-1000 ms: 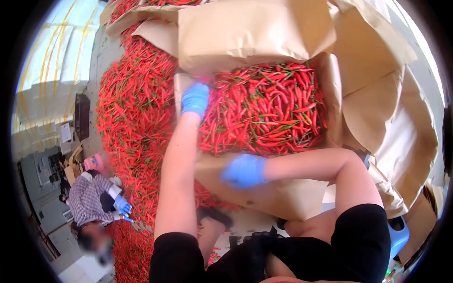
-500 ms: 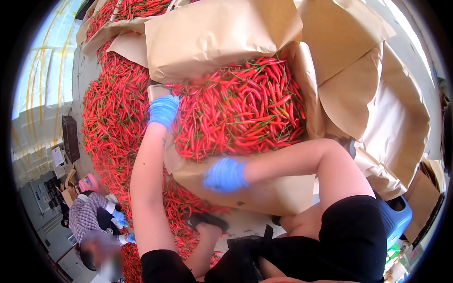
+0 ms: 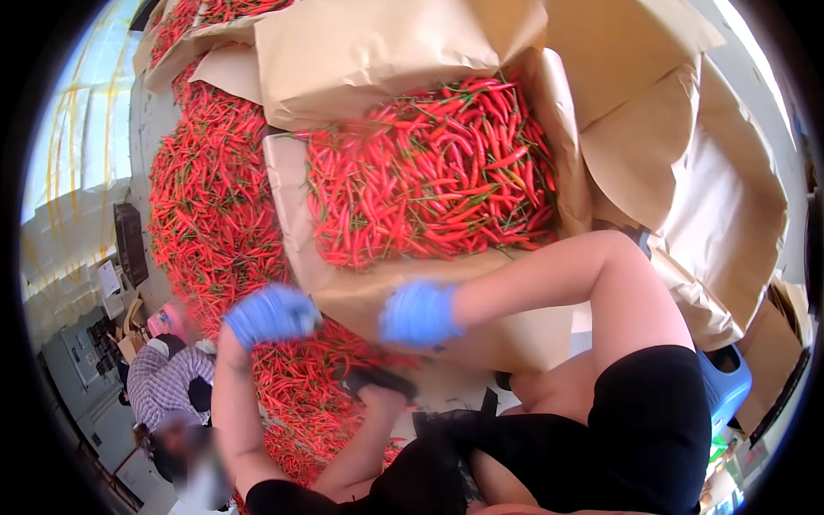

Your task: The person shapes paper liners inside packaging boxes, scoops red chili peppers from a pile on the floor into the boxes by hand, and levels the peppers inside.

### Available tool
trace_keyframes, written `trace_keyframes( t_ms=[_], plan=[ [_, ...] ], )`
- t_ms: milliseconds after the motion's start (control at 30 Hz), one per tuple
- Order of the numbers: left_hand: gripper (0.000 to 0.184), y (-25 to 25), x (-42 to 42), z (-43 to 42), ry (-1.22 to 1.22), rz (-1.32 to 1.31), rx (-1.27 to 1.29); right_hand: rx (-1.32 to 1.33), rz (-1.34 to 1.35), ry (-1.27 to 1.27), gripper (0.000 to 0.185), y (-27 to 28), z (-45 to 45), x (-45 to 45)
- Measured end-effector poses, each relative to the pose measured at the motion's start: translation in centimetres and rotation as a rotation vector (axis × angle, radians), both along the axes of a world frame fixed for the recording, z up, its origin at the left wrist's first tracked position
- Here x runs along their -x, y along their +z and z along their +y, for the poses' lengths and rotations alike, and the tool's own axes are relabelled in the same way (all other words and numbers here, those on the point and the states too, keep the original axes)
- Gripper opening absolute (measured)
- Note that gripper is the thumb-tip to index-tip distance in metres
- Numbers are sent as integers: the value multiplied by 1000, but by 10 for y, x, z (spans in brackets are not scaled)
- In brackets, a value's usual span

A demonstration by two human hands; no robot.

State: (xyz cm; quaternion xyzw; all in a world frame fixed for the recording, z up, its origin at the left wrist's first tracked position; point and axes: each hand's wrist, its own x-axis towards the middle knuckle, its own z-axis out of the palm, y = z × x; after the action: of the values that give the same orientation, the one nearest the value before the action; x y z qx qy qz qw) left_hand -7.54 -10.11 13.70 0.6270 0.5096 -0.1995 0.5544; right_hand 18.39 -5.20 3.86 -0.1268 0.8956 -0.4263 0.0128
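Red chilies (image 3: pixel 438 172) fill a box lined with brown paper (image 3: pixel 287 180) in the middle of the head view. My left hand (image 3: pixel 271 315), in a blue glove, is over the loose chili pile at the box's lower left. Its fingers point right and are blurred. My right hand (image 3: pixel 421 314), gloved in blue too, hangs by the paper at the near side of the box. Its fingers are curled and smeared by motion. What either hand holds, if anything, cannot be made out.
A long heap of loose chilies (image 3: pixel 210 197) lies left of the box. Another person (image 3: pixel 167 382) bends at the lower left, near a pink container (image 3: pixel 166 321). Large brown paper sheets (image 3: pixel 639 129) spread at the right. A blue stool (image 3: pixel 725 378) stands at the lower right.
My left hand has come from the box's left edge down toward me, over the heap. My right hand has stayed near the box's near side. The camera view has shifted.
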Motion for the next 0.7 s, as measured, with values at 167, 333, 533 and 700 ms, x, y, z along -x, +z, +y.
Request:
trace_keyframes(
  t_ms=[167,333,533,700],
  plan=[
    [60,8,-36,-38,72,-20,525,145,-118,4,15,38,55,10],
    [54,-47,-19,31,1014,-179,-286,-219,-445,-687,33,24,215,28],
    [73,-142,-47,65,557,719,-411,-463,-923,-1042,65,-33,229,-7],
    [54,-156,-29,49,1026,266,-625,-477,-372,-1150,60,-48,153,19]
  ],
)
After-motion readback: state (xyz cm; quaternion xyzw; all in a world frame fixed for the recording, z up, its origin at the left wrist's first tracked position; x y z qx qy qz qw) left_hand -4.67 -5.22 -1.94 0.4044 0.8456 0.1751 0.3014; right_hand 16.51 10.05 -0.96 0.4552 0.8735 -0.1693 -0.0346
